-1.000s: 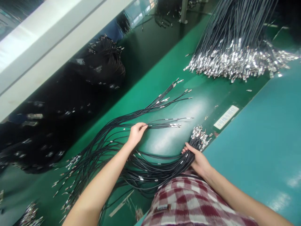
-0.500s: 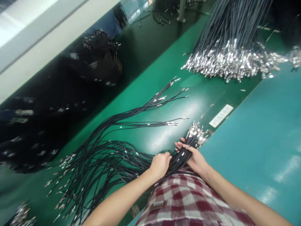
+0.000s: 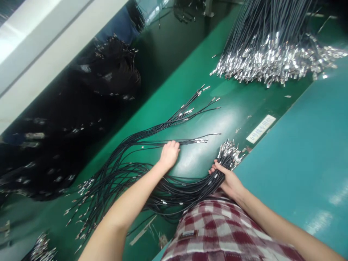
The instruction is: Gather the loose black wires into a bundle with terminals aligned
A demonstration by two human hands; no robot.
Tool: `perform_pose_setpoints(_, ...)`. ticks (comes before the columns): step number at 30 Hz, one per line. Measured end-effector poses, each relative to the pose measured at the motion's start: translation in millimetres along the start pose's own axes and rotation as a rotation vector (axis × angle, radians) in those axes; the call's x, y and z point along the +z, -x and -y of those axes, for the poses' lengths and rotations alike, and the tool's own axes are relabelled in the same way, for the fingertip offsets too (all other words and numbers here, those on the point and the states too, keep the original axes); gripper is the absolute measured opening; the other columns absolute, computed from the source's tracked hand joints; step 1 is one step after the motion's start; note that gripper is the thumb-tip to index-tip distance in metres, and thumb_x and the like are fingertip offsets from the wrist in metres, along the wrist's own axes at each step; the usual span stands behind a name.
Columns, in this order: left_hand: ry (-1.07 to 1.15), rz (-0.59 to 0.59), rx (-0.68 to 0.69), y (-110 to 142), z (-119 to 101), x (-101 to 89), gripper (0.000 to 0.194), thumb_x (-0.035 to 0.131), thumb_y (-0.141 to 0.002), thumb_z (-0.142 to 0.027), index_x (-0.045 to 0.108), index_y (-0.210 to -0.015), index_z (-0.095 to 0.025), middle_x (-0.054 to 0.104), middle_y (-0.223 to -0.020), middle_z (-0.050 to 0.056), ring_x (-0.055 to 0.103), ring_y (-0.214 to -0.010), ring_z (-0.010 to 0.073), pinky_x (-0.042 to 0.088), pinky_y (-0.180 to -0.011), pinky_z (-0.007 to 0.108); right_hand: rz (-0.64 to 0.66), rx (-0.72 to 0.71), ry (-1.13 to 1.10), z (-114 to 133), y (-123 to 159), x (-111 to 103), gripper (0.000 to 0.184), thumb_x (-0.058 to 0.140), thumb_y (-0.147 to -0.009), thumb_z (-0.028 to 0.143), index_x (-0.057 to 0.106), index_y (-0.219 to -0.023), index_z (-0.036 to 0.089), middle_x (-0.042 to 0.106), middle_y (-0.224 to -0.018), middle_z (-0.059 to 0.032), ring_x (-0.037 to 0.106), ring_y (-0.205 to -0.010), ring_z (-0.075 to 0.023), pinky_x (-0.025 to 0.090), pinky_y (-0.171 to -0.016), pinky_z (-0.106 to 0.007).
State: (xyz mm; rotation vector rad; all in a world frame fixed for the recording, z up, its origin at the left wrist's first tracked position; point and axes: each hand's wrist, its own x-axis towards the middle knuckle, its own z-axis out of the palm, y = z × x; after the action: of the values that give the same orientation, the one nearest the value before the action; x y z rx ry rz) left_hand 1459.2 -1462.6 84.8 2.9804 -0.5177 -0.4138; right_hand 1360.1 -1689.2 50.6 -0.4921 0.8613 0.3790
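Note:
Thin black wires with silver terminal ends lie fanned across the green table (image 3: 190,79). My left hand (image 3: 169,154) reaches forward, fingers curled down onto a small strand of loose wires (image 3: 190,141) in the middle of the table. My right hand (image 3: 230,180) is closed round a thick bundle of black wires (image 3: 190,190) near the table's front edge. The bundle's silver terminals (image 3: 230,152) stick out just past my fingers. A further fan of wires (image 3: 187,110) lies beyond my left hand.
A large heap of wires with shiny terminals (image 3: 272,61) fills the far right. Dark wire piles (image 3: 81,108) lie along the left under a white rail. A white label (image 3: 261,128) sits by the teal surface (image 3: 299,163). My checked shirt (image 3: 217,232) is below.
My left hand has left the bundle beside my right hand and reached forward again onto the loose strand in the middle. My right hand keeps its hold on the bundle.

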Motion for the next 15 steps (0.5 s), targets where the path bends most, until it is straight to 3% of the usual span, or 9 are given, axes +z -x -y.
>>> perform_pose_setpoints(3, -0.08, 0.019, 0.019, -21, 26, 3.5, 0.018, 0.042, -0.093, -0.013, 0.058, -0.1, -0.018, 0.061, -0.105, 0.014, 0.055, -0.102, 0.0277, 0.045, -0.089, 0.038, -0.002, 0.013, -0.006, 1, 0, 2, 0.031, 0.086, -0.061, 0.019, 0.069, -0.087, 0.018, 0.061, -0.066, 0.0028, 0.06, -0.06, -0.0122, 0.059, -0.062, -0.024)
perform_pose_setpoints(6, -0.133, 0.039, 0.056, -22, 29, 8.3, 0.015, 0.043, -0.092, -0.014, 0.057, -0.098, -0.016, 0.059, -0.106, 0.015, 0.054, -0.103, 0.0293, 0.044, -0.089, 0.039, -0.007, 0.022, -0.006, 3, 1, 3, 0.03, 0.086, -0.062, 0.018, 0.069, -0.087, 0.018, 0.061, -0.066, 0.0028, 0.06, -0.061, -0.0125, 0.058, -0.061, -0.024)
perform_pose_setpoints(11, -0.155, 0.091, 0.16, -1, 22, 19.2, 0.016, 0.039, -0.092, -0.012, 0.054, -0.095, -0.016, 0.059, -0.102, 0.015, 0.054, -0.099, 0.0297, 0.042, -0.089, 0.042, 0.003, 0.029, -0.006, 3, -1, 1, 0.029, 0.085, -0.062, 0.017, 0.069, -0.087, 0.018, 0.061, -0.066, 0.0028, 0.06, -0.061, -0.0125, 0.058, -0.063, -0.024)
perform_pose_setpoints(15, 0.125, 0.084, 0.085, 29, 8, 27.7, 0.012, 0.042, -0.088, -0.011, 0.052, -0.092, -0.018, 0.058, -0.095, 0.01, 0.055, -0.091, 0.0247, 0.044, -0.084, 0.039, 0.015, 0.025, 0.001, 2, -3, 0, 0.029, 0.085, -0.062, 0.018, 0.069, -0.087, 0.018, 0.062, -0.066, 0.0028, 0.06, -0.061, -0.0124, 0.058, -0.063, -0.024)
